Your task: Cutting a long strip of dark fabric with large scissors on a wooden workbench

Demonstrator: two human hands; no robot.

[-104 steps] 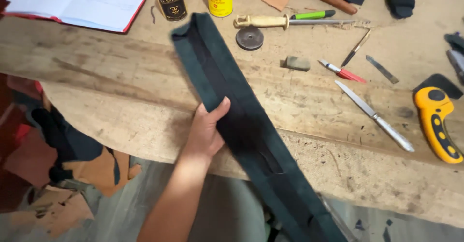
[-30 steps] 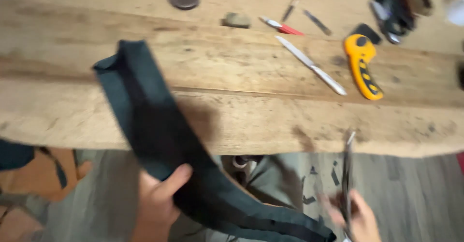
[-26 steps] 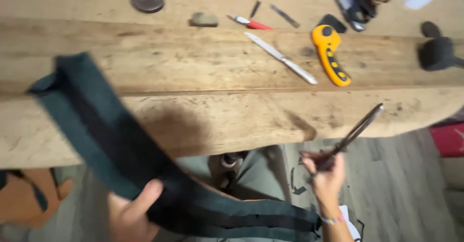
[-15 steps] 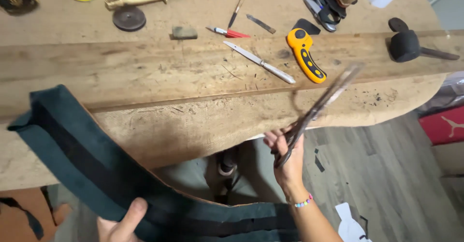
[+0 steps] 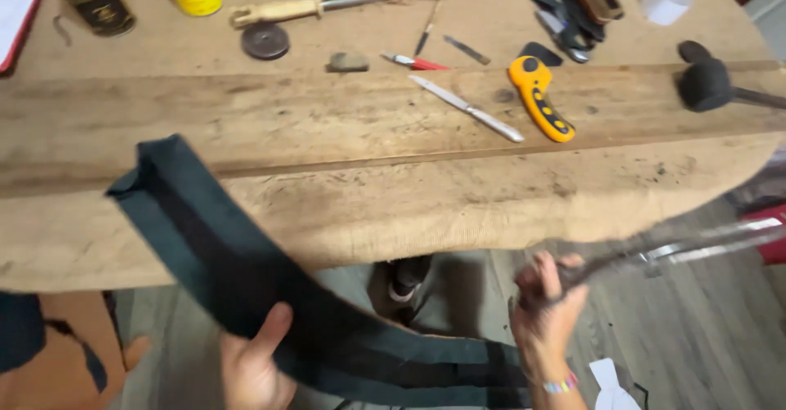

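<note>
My left hand (image 5: 250,369) grips a long dark green fabric strap (image 5: 213,254) near its middle. One end of the strap lies on the front of the wooden workbench (image 5: 393,181), and the rest sags across my lap toward the right. My right hand (image 5: 544,312) is closed on the handles of a pair of metal scissors (image 5: 688,246), which point to the right and are motion-blurred, held just below the bench's front edge.
On the bench lie a yellow rotary cutter (image 5: 539,99), a thin metal blade (image 5: 468,109), a red-tipped tool (image 5: 413,61), a wooden-handled awl (image 5: 282,9), a black mallet (image 5: 711,84), a round dark disc (image 5: 265,40) and two tins (image 5: 90,1). Leather scraps (image 5: 74,344) lie on the floor at the left.
The strap was pulled off the bench toward my lap. My right hand came into view holding scissors, then swung them down from upright to pointing rightward.
</note>
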